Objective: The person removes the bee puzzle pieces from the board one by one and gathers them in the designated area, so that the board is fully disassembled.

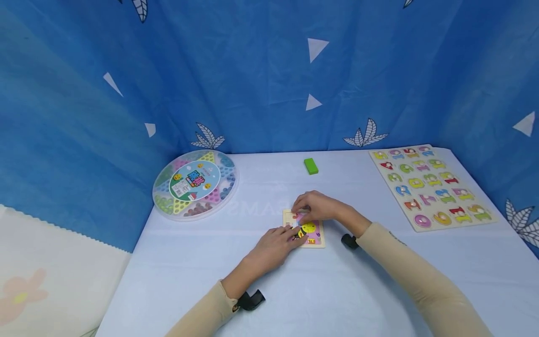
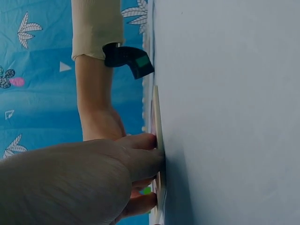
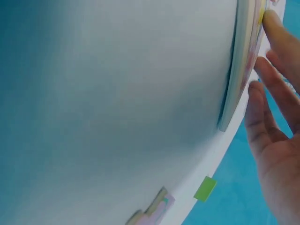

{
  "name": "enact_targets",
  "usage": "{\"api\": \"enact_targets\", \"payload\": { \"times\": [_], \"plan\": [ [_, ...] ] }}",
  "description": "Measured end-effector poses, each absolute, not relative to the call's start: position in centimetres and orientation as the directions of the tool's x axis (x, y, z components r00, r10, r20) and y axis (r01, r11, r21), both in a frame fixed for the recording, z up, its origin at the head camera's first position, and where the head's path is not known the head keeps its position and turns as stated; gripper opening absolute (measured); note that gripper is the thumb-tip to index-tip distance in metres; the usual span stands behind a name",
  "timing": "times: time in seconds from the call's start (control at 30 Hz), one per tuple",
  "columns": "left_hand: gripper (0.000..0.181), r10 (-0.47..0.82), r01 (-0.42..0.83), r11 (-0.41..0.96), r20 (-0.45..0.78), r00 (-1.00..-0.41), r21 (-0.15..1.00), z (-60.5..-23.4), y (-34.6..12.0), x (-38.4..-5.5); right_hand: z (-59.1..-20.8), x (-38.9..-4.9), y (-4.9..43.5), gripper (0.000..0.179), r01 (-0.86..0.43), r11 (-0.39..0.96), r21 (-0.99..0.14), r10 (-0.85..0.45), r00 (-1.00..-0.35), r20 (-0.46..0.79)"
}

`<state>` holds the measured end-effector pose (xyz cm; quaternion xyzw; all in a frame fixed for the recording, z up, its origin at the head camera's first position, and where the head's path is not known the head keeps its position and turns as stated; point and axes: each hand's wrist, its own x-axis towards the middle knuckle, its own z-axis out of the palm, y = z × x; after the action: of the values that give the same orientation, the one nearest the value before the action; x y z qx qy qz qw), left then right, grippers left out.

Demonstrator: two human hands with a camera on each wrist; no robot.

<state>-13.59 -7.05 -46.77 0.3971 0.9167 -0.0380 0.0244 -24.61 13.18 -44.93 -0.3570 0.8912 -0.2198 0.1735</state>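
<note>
A small square wooden jigsaw puzzle [image 1: 321,239], with a yellow-and-black bee on a pink ground, lies between both hands in the head view. My left hand [image 1: 273,247] rests on its left and lower part, fingers extended over the bee. From the upper right, my right hand [image 1: 322,206] touches the top of the puzzle, fingers and thumb bent down with a gap between them. The left wrist view shows the puzzle's edge [image 2: 158,112] under the left fingers [image 2: 143,161]. In the right wrist view, fingertips meet the puzzle's face [image 3: 241,70]; part of the picture is covered.
A green block [image 1: 311,166] lies behind the puzzle. At the left back is a round Chinese checkers set [image 1: 195,182]; at the right, a peg board [image 1: 433,187] of numbers and letters. A pink-and-purple item [image 3: 157,208] is cut off in the right wrist view.
</note>
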Motion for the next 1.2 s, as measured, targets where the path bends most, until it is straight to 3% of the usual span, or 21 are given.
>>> {"api": "enact_targets", "payload": {
  "times": [0.4,1.2],
  "plan": [
    [0.047,0.717,0.721,0.693,-0.077,-0.692,-0.023,-46.9,-7.09,-13.53,-44.61,-24.01,13.42,0.028,-0.467,0.683,-0.562,-0.649,-0.741,-0.173],
    [0.047,0.723,0.726,0.687,-0.075,-0.687,-0.037,-46.71,-7.16,-13.5,-44.27,-23.6,13.1,0.023,-0.428,0.754,-0.499,-0.582,-0.787,-0.205]
  ]
}}
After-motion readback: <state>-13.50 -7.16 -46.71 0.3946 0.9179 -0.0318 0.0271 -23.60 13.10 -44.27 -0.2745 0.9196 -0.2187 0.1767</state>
